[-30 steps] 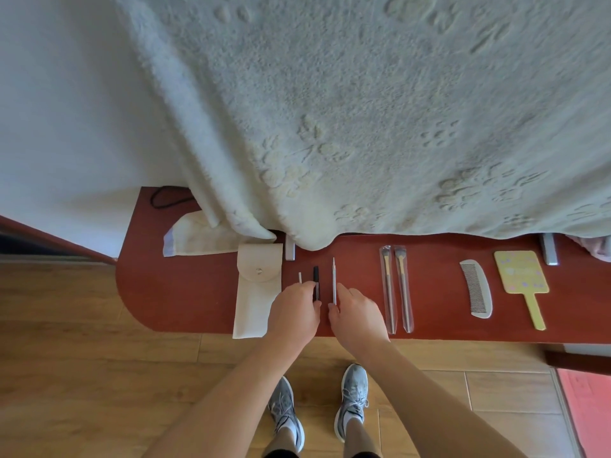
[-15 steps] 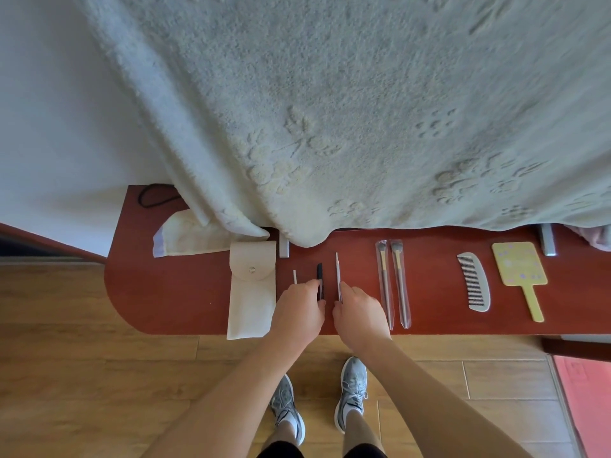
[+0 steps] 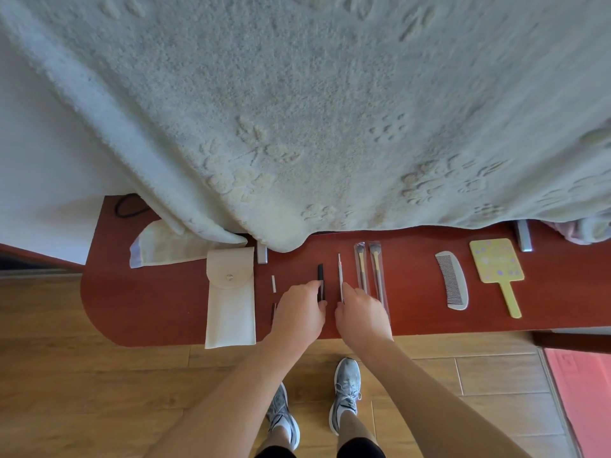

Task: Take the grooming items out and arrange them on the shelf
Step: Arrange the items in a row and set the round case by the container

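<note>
Both my hands sat on the red shelf [image 3: 158, 305], left hand [image 3: 302, 314] fingers pinching the black tool [image 3: 320, 281], right hand [image 3: 362, 314] fingertips gripping the thin metal tool [image 3: 339, 272].

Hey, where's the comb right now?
In the head view, the white comb lies flat on the red shelf, toward the right, between the two wrapped brushes and the yellow hand mirror, touching neither.

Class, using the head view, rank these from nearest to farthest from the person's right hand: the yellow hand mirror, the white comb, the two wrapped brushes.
From the right hand:
1. Wrapped brushes, just right of its fingers, partly under the hand.
2. White comb, farther right on the shelf.
3. Yellow hand mirror, beyond the comb, farthest right.
</note>
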A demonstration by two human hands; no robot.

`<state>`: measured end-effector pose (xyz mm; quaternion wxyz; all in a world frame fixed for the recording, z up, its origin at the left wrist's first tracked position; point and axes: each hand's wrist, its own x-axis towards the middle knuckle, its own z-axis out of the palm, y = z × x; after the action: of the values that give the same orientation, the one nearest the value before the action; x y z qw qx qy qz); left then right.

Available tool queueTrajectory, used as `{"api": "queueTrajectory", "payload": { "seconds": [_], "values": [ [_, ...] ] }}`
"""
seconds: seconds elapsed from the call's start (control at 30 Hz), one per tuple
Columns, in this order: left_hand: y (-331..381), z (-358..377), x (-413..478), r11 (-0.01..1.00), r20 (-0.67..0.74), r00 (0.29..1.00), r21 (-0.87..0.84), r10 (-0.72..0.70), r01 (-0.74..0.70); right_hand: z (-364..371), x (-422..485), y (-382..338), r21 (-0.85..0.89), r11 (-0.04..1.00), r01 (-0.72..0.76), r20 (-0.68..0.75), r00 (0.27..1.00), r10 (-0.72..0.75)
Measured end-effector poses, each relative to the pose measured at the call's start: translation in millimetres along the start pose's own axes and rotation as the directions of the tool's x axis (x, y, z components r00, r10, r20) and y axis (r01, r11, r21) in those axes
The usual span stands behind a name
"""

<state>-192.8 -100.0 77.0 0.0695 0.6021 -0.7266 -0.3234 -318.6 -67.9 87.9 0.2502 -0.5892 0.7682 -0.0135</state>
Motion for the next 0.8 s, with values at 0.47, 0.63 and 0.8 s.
{"api": "queueTrajectory", "payload": {
  "seconds": [0.47, 0.63, 0.8],
  "values": [
    [12.3, 9.4, 2.7, 0.998, -0.035, 0.999, -0.052, 0.018, -0.02, -4.3, 1.0, 11.2, 0.019, 1.0, 0.017, -0.021, 1.0, -0.017],
    [13.8, 10.8, 3.1, 0.998, -0.05, 0.998, -0.06, 0.026, -0.029, -3.8, 1.6, 13.3, 0.025, 0.999, 0.025, -0.022, 0.999, -0.025],
    [16.2, 12.1, 3.3, 0.997, -0.049, 0.998, -0.072, 0.033, -0.037, -4.2, 0.9, 15.3, 0.03, 0.999, 0.019, -0.013, 1.0, -0.019]
  ]
}}
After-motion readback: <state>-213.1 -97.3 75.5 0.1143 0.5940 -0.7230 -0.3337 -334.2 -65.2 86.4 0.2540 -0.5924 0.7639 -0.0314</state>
